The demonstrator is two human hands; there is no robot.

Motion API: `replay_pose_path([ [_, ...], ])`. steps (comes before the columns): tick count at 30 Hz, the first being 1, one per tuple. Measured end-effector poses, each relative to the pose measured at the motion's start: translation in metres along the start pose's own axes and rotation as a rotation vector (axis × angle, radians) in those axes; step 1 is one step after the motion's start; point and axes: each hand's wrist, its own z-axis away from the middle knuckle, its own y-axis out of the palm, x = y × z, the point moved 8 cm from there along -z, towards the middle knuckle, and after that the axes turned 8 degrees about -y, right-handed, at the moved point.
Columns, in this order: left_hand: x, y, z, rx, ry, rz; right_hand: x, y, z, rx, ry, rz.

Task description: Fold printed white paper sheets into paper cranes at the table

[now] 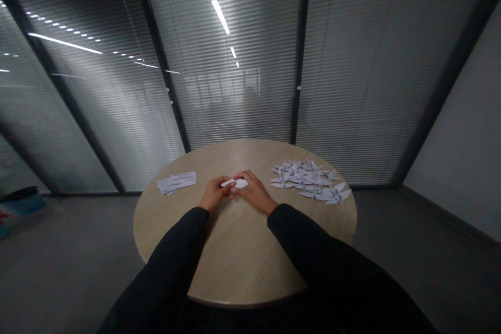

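Note:
Between my hands is a small folded piece of white paper (241,183), held just above the table near its middle. My left hand (215,191) pinches its left end, thumb on top. My right hand (253,189) grips the other side, with its fingers over the far edge and its thumb close to the left thumb. The paper's underside and some fingertips are hidden. To the right lies a heap of folded paper cranes (309,180), white with grey markings. On the left is a small fanned stack of printed paper strips (177,182).
The round wooden table (242,266) stands close to a glass partition with blinds (238,109) and dark frame posts. A blue bin-like container (24,202) sits on the floor at far left. A pale wall (462,141) rises at the right.

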Motion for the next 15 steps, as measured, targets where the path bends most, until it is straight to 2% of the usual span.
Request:
replay_pose_path([
  [15, -0.004, 0.0001, 0.0046, -0.014, -0.02, 0.012, 0.0026, 0.0016, -0.0006, 0.021, -0.028, -0.013],
])
